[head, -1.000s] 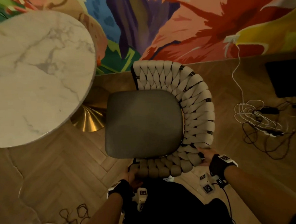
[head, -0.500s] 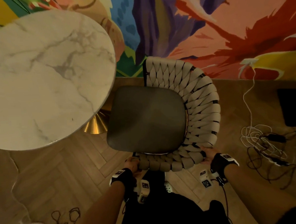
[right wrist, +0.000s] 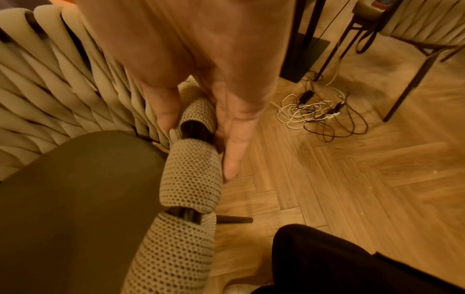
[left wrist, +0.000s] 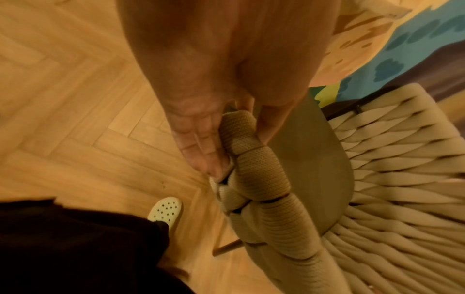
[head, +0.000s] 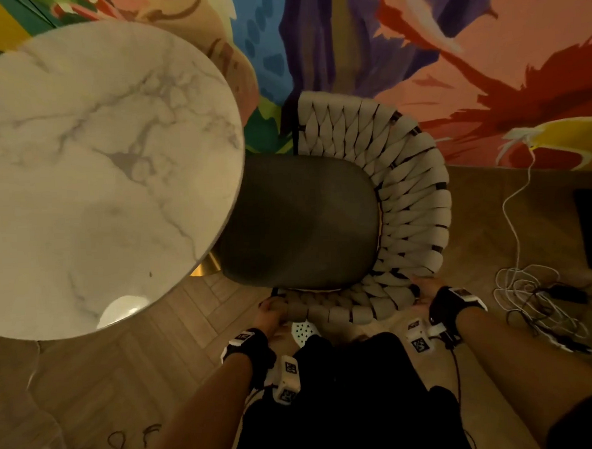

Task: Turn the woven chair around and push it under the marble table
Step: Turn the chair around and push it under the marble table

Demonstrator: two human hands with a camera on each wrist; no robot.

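The woven chair (head: 413, 197) has a dark seat and a beige woven back that curves round its right and near sides. It stands just right of the round marble table (head: 96, 166), whose top overlaps the seat's left edge. My left hand (head: 271, 310) grips the near left end of the woven rim (left wrist: 261, 179), thumb on the seat side and fingers (left wrist: 201, 151) outside. My right hand (head: 425, 288) holds the near right part of the rim (right wrist: 191, 175) between thumb and fingers (right wrist: 231, 159).
The table's gold base (head: 207, 266) shows under the top, beside the seat. A painted wall (head: 416, 63) stands close behind the chair. Tangled cables (head: 538, 301) lie on the wooden floor at right. Another chair (right wrist: 415, 29) and a black stand base (right wrist: 302, 59) stand further right.
The chair has slid left toward the table, and the tabletop now overlaps the seat's left edge. Both hands have kept their hold on the rim.
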